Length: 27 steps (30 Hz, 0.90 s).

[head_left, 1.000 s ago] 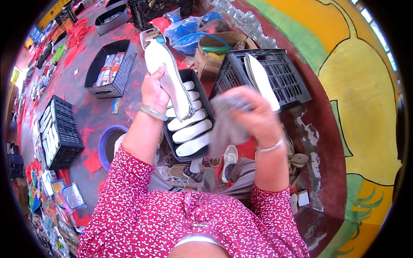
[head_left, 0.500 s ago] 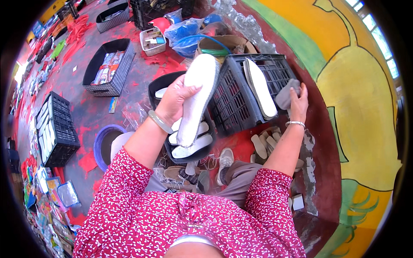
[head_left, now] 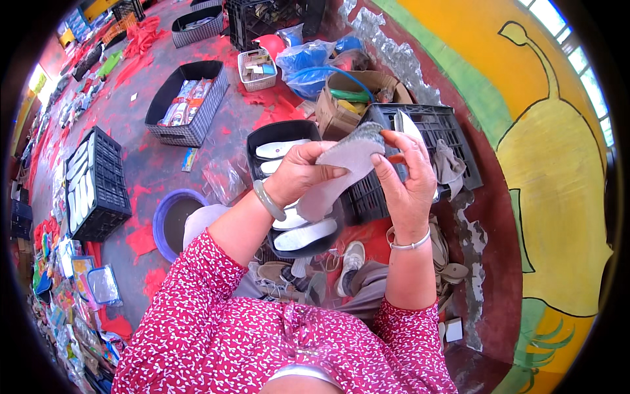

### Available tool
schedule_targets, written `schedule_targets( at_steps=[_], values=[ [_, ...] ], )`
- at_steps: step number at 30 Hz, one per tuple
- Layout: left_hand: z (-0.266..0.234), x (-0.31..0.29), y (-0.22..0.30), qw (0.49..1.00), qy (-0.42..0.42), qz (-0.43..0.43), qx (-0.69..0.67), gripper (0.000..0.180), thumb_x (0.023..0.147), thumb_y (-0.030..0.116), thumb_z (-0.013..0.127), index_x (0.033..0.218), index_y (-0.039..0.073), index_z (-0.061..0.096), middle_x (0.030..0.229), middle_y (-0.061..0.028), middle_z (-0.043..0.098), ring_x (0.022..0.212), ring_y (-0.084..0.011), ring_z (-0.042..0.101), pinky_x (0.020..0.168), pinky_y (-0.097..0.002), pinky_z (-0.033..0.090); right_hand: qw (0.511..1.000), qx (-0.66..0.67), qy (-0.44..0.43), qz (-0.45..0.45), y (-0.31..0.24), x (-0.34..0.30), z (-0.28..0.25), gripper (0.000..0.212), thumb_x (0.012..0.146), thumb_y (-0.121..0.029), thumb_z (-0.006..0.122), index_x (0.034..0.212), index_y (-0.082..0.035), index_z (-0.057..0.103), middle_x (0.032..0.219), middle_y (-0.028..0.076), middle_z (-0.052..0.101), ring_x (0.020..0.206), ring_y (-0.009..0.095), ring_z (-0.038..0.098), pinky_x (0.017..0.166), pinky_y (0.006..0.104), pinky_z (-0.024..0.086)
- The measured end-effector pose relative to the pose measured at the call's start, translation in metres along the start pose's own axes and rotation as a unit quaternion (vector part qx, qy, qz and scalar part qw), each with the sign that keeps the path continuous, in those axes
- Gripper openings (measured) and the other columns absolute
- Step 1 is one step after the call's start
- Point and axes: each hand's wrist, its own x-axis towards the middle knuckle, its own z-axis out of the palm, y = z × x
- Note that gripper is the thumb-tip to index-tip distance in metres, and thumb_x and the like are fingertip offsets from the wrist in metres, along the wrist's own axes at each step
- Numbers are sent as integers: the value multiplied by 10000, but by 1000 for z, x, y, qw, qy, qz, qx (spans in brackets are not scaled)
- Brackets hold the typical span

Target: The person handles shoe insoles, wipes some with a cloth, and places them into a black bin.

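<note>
Both hands hold one insole (head_left: 341, 172) above a black bin (head_left: 256, 148). Its pale side shows, and a dark fuzzy edge runs along its upper end. My left hand (head_left: 296, 174) is closed around the middle, thumb laid across it. At the upper end, my right hand (head_left: 408, 184) pinches the edge between thumb and fingers. Several white insoles (head_left: 305, 236) lie in the bin below. A dark plastic crate (head_left: 459, 131) stands behind my right hand, with a grey cloth (head_left: 448, 167) crumpled on it. Another white insole (head_left: 408, 125) on the crate is partly hidden by that hand.
Left on the floor are a purple-rimmed basin (head_left: 159, 226), a woven basket (head_left: 187, 134) of packets and a crate (head_left: 108, 210) of white insoles. A cardboard box (head_left: 335, 111) and blue plastic-wrapped things (head_left: 305, 62) sit ahead. A painted wall (head_left: 551, 197) rises at right.
My right hand has let go of the grey cloth, which now lies on the crate, and moved left to the insole. The insole has turned from its white face to its pale greyish one.
</note>
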Motion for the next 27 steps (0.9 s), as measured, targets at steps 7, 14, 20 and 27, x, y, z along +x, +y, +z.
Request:
schedule_targets(
  at_steps=[7,14,20,27],
  values=[
    [-3,0,1,1000,-20,14,-3,278,774,40,690,1049,62,658,977,-20,657,907,-114,600,817,-286,497,1000,21,-15,6,0,0,-3,349,709,-78,723,1037,-16,623,989,101,593,903,208,565,722,291,467],
    [-3,2,-3,1000,23,5,-4,257,775,36,689,1030,57,662,972,-23,658,892,-108,601,807,-283,500,990,-101,20,-98,-3,-4,4,300,695,-20,723,981,-5,635,1068,124,573,968,232,560,804,281,452],
    [2,0,-1,1000,-1,-8,-6,243,766,28,694,1006,58,675,949,-20,657,873,-107,601,776,-272,497,959,266,-8,97,8,-7,6,350,765,-24,699,1083,2,555,1173,104,515,1035,135,517,840,263,446],
    [0,0,1,1000,-1,8,11,259,770,-2,679,1023,52,672,938,-12,652,874,-104,593,783,-266,492,959,268,-17,92,8,-9,7,288,770,14,680,1031,21,558,1143,109,521,973,131,542,820,247,451]
  ],
)
